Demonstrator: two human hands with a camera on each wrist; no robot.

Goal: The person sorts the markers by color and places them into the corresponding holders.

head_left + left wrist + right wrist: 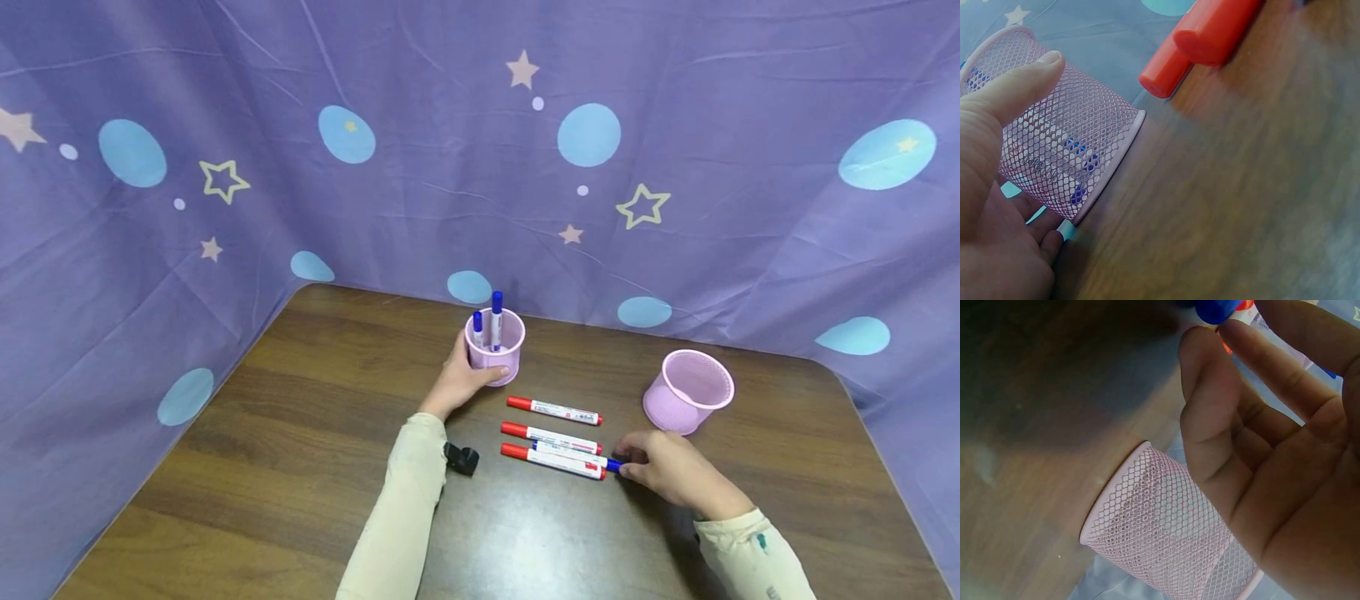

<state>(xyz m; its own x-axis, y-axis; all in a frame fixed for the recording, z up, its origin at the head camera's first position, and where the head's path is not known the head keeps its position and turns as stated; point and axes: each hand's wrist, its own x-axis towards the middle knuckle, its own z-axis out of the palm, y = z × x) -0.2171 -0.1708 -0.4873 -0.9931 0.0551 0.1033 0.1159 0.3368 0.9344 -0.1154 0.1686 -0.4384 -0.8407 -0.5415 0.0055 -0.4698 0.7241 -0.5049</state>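
Observation:
My left hand (456, 382) grips a pink mesh pen cup (493, 360), thumb across its near side. Two blue-capped markers (497, 321) stand inside; their blue ends show through the mesh in the left wrist view. My right hand (670, 468) pinches the blue cap (1215, 309) of a blue marker (614, 465) lying on the table. Its white barrel is partly hidden between two red markers, the nearer one (555, 460) and the middle one (551, 437). A third red marker (555, 410) lies a little farther back.
A second pink mesh cup (671, 408) stands on the wooden table (315, 400), just beyond my right hand. A purple patterned cloth (450, 208) hangs behind the table and along its sides. A black strap piece (461, 458) sits at my left cuff.

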